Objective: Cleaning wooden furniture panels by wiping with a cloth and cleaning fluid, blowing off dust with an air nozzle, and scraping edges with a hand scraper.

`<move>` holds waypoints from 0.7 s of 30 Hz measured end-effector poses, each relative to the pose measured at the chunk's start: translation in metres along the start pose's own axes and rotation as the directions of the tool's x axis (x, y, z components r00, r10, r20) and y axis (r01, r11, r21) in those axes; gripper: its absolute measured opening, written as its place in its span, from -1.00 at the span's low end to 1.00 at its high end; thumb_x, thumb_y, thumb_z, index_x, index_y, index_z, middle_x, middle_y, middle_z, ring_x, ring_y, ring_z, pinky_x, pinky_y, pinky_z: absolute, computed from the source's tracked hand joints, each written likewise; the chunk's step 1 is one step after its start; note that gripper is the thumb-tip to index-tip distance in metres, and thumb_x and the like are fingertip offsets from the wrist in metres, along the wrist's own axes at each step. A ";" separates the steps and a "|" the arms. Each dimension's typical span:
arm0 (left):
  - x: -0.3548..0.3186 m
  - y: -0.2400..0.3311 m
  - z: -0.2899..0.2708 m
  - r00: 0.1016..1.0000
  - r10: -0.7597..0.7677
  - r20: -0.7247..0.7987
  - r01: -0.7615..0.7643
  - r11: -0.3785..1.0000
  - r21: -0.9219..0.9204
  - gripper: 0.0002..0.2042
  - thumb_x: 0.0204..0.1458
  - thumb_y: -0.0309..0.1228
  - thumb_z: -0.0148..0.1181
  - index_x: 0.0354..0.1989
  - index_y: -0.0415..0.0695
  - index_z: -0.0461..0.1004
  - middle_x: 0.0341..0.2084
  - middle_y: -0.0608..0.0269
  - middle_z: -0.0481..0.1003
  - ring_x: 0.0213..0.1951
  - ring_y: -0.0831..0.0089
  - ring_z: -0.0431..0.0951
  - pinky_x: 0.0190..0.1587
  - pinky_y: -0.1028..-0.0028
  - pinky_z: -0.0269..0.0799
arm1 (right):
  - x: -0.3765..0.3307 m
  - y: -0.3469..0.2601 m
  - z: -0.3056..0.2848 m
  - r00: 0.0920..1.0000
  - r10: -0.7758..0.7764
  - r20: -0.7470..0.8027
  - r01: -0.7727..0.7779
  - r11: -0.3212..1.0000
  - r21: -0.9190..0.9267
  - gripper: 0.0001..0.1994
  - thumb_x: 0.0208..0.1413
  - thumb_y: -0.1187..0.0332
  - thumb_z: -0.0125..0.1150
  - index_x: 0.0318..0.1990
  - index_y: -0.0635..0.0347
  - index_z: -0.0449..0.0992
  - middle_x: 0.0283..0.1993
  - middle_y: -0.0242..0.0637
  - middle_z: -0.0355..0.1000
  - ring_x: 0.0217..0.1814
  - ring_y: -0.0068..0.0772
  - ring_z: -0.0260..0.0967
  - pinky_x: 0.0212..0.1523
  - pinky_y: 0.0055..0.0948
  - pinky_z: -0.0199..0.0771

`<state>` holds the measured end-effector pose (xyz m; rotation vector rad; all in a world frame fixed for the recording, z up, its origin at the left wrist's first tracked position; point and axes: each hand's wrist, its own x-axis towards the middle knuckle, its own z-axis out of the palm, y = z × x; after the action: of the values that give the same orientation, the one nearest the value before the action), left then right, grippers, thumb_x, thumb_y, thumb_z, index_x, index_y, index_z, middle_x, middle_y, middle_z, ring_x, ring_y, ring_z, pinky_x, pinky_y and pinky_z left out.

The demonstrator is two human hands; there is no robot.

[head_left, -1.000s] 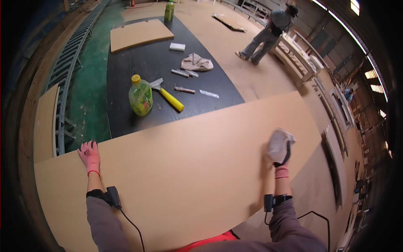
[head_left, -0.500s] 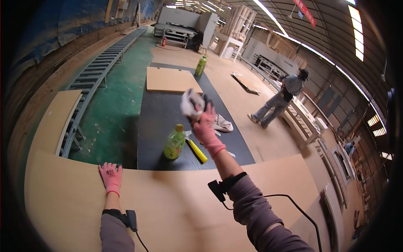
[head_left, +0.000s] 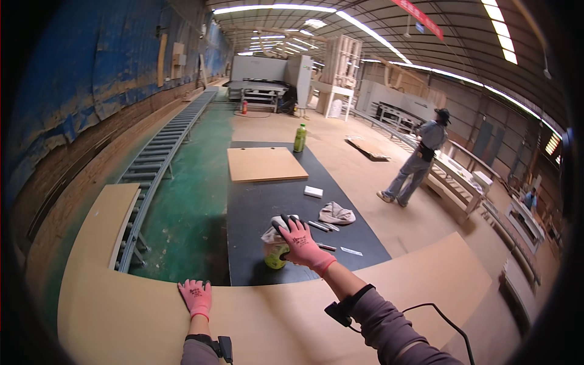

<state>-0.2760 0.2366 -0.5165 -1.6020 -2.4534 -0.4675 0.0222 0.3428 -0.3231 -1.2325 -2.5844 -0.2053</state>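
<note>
Rag (head_left: pixel 269 234), bottle (head_left: pixel 275 259), panel (head_left: pixel 267 325).
Right hand (head_left: pixel 302 244) grasps rag, apparently over bottle's top; left hand (head_left: pixel 196 298) rests unclenched on panel edge, seemingly for support.

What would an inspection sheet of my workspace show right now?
Surface: large pale panel in front, black board beyond.
Work things: pale cloth at the top of a green bottle.
Clutter: smaller panel, white block, second cloth, markers, far bottle.
Hands: left hand on the large pale panel's far edge; right hand holds the pale cloth; grip on the green bottle unclear.
Cables: black cable looping beside the right forearm.
Surroundings: roller conveyor at left; person standing at right.
</note>
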 end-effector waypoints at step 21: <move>0.049 0.035 0.015 0.785 0.343 0.515 -0.400 0.917 0.000 -0.40 0.13 -0.01 -0.38 -0.33 -0.35 0.46 -0.36 -0.22 0.46 -0.25 -0.04 0.47 -0.20 0.18 0.37 | -0.635 -0.041 0.031 -0.386 0.884 0.264 -0.493 -0.439 0.751 -0.43 -0.06 -0.01 0.14 -0.21 0.48 0.35 -0.37 -0.07 0.40 -0.33 -0.27 0.35 -0.32 -0.38 0.33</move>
<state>-0.2636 0.2967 -0.5100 -2.3267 -2.3161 0.1815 0.3668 -0.1456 -0.5443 -1.9618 -0.1114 0.5954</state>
